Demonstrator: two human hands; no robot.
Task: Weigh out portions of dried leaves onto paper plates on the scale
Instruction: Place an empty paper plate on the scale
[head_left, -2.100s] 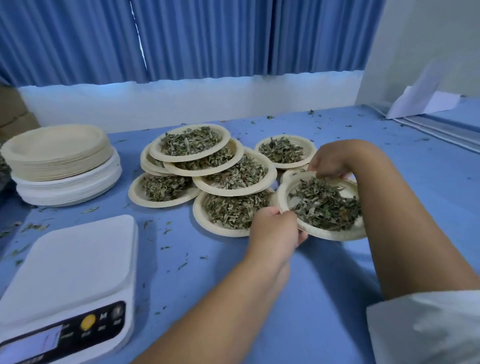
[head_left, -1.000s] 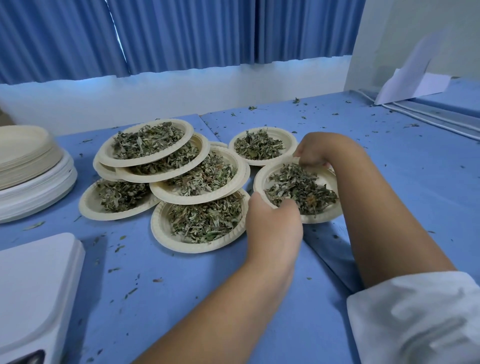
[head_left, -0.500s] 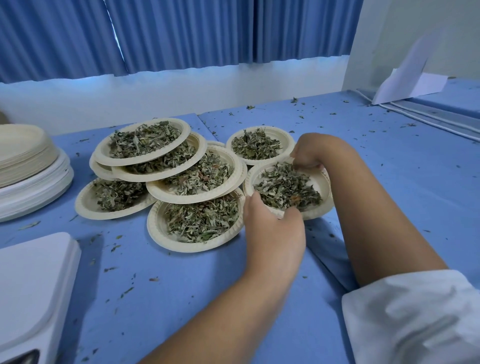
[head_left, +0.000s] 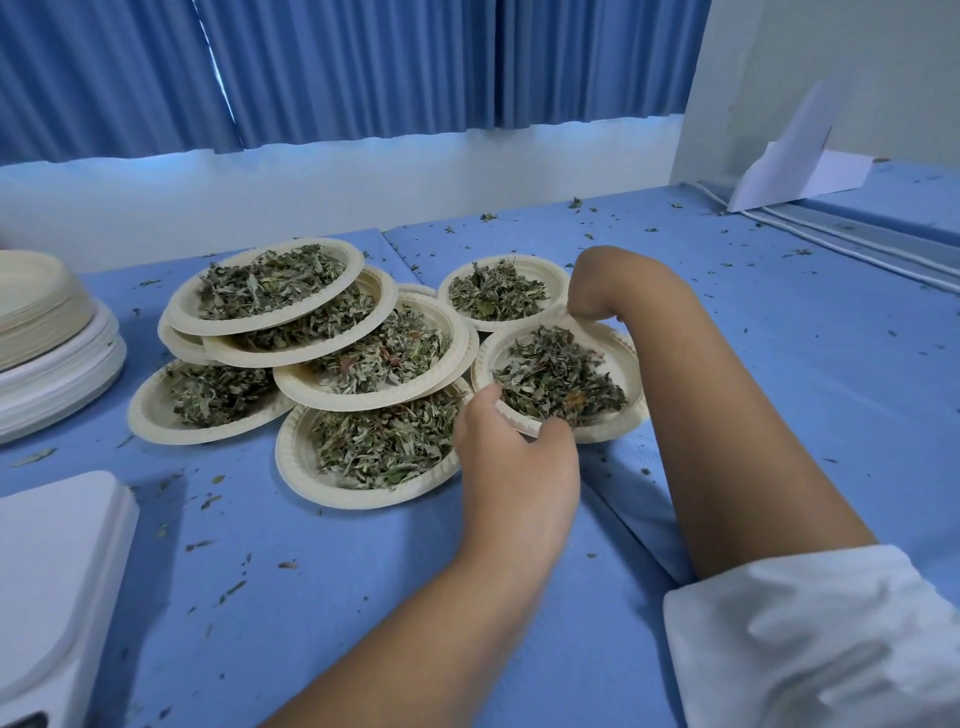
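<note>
A paper plate (head_left: 621, 358) heaped with dried leaves (head_left: 558, 376) sits at the right end of a cluster of filled plates, lying partly over another plate. My left hand (head_left: 517, 457) grips its near rim, thumb over the edge. At its far rim my right hand (head_left: 589, 301) pinches the edge, fingers curled. The white scale (head_left: 57, 577) stands at the lower left with nothing on its platform. Several other filled plates (head_left: 363, 457) overlap in a pile to the left.
A stack of unused paper plates (head_left: 47, 332) stands at the far left edge. Leaf crumbs litter the blue table (head_left: 311, 597). A folded white paper (head_left: 800, 166) and a white cable (head_left: 857, 244) lie at the back right, by a white wall.
Both hands have carried the filled plate leftward and set it closer against the pile. The view has shifted right, so the scale now shows only partly at the lower left.
</note>
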